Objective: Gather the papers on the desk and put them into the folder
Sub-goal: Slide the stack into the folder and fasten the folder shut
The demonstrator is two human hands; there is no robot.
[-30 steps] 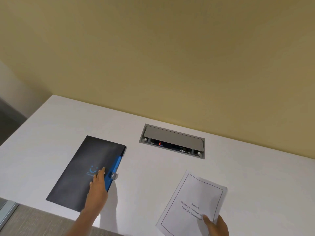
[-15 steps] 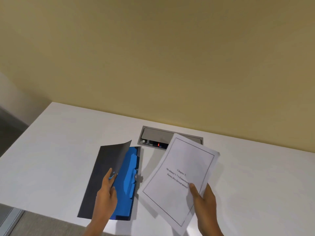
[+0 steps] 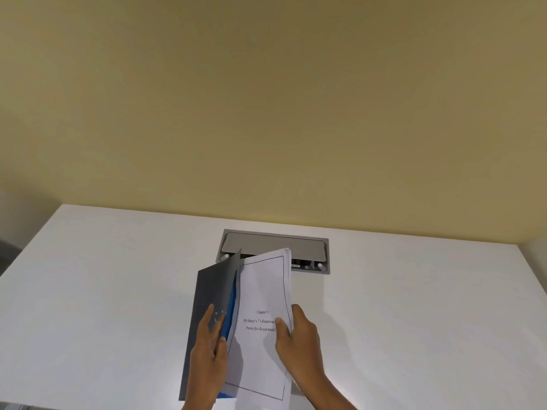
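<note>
A dark grey folder (image 3: 207,294) with a blue inside lies on the white desk (image 3: 103,291). My left hand (image 3: 208,347) grips the edge of its cover and holds it lifted up. A stack of white printed papers (image 3: 263,294) with a framed title page lies partly inside the folder, over the blue dividers. My right hand (image 3: 299,335) pinches the papers at their right edge, thumb on top. The lower part of the folder's inside is hidden by the papers.
A grey recessed cable box (image 3: 275,247) with a half-raised lid is set into the desk just behind the folder. A beige wall rises behind the desk. The desk's left edge (image 3: 32,244) drops off to a darker floor.
My right hand has carried the papers left, from beside the folder to inside it. My left hand has raised the cover higher. The view has shifted so the folder sits nearer the centre.
</note>
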